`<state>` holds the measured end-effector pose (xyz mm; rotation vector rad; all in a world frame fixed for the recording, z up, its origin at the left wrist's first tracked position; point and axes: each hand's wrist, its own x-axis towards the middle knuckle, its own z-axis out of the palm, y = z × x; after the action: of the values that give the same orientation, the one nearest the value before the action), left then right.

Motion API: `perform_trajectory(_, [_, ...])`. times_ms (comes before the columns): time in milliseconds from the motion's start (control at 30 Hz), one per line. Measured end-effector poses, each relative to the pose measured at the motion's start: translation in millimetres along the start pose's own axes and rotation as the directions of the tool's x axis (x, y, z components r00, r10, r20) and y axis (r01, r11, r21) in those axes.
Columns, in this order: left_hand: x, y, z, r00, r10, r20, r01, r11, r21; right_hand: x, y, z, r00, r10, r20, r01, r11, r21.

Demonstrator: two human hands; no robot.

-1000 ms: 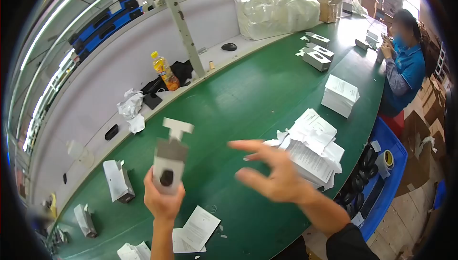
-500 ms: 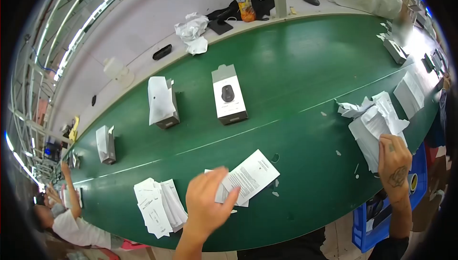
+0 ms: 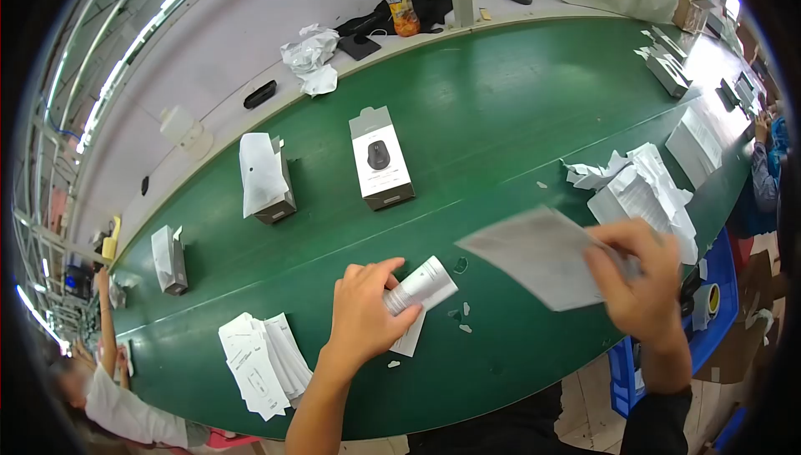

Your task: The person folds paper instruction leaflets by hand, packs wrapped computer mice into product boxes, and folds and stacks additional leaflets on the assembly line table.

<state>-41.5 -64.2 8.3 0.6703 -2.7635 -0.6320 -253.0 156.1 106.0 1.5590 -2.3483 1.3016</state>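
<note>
My left hand (image 3: 367,303) is closed on a printed paper leaflet (image 3: 427,282), which bends up into a curve between thumb and fingers. A second white paper (image 3: 408,342) lies under it on the green table. My right hand (image 3: 638,275) pinches a thin greyish-white sheet (image 3: 538,256) at its right end; the sheet is smeared by motion, and I cannot tell whether it is printed. Behind that hand lies a heap of crumpled white papers (image 3: 642,196). To the left of my left hand sits a stack of printed leaflets (image 3: 259,363).
Two boxes with papers on them, a near one (image 3: 269,179) and a farther one (image 3: 169,260), stand left of an open-topped mouse box (image 3: 382,159). A blue crate (image 3: 724,305) is at the right table edge. A drink bottle (image 3: 399,0) stands on the back ledge. Another person (image 3: 125,405) sits at left.
My right hand has lifted a sheet from the paper heap and carried it leftward. My left hand has closed on the leaflet, which was lying flat and is now curled.
</note>
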Motion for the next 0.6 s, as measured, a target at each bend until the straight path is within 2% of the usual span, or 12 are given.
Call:
perform_trajectory(67, [-2, -6, 1, 1.000, 0.013, 0.018, -0.013, 1.000, -0.014, 12, 23, 40, 0.977, 0.207, 0.046, -0.208, 0.897, 0.389])
perform_trajectory(133, [-17, -12, 3, 0.999, -0.037, 0.011, 0.038, 0.996, -0.076, 29, 30, 70, 0.941, 0.315, 0.126, -0.339, 0.847, 0.410])
perform_trajectory(200, [-20, -12, -4, 0.998, -0.068, 0.003, 0.068, 0.993, -0.093, 34, 32, 101, 0.934, 0.331, 0.133, -0.352, 0.797, 0.491])
perform_trajectory(233, [-20, -4, -12, 0.975, -0.223, 0.000, 0.199, 0.870, -0.450, 36, 29, 113, 0.925, 0.351, 0.144, -0.368, 0.738, 0.565])
perform_trajectory(267, [-21, 4, -18, 0.930, -0.365, 0.050, 0.279, 0.609, -0.743, 37, 24, 124, 0.928, 0.343, 0.147, -0.362, 0.732, 0.577])
perform_trajectory(300, [-21, 7, -22, 0.870, -0.470, 0.146, 0.291, 0.251, -0.923, 35, 17, 135, 0.938, 0.302, 0.171, -0.345, 0.747, 0.569])
perform_trajectory(333, [-21, 6, -23, 0.867, -0.476, 0.144, 0.295, 0.259, -0.920, 30, 10, 144, 0.944, 0.267, 0.194, -0.330, 0.761, 0.558])
perform_trajectory(400, [-19, 3, -17, 0.954, -0.224, 0.197, 0.152, -0.202, -0.968, 21, -1, 155, 0.946, 0.238, 0.220, -0.321, 0.777, 0.541])
perform_trajectory(433, [-18, 4, -13, 0.982, -0.089, 0.169, 0.114, -0.439, -0.891, 16, -5, 158, 0.942, 0.229, 0.244, -0.329, 0.765, 0.553])
perform_trajectory(467, [-16, 8, -12, 0.981, -0.081, 0.175, 0.121, -0.446, -0.887, 11, -8, 160, 0.938, 0.222, 0.265, -0.338, 0.754, 0.563])
perform_trajectory(533, [-15, 23, -17, 0.960, -0.110, 0.256, 0.217, -0.280, -0.935, 4, -5, 159, 0.933, 0.226, 0.280, -0.351, 0.746, 0.566])
perform_trajectory(600, [-16, 23, -15, 0.947, -0.125, 0.297, 0.270, -0.195, -0.943, -1, 0, 159, 0.898, 0.330, 0.290, -0.431, 0.532, 0.729])
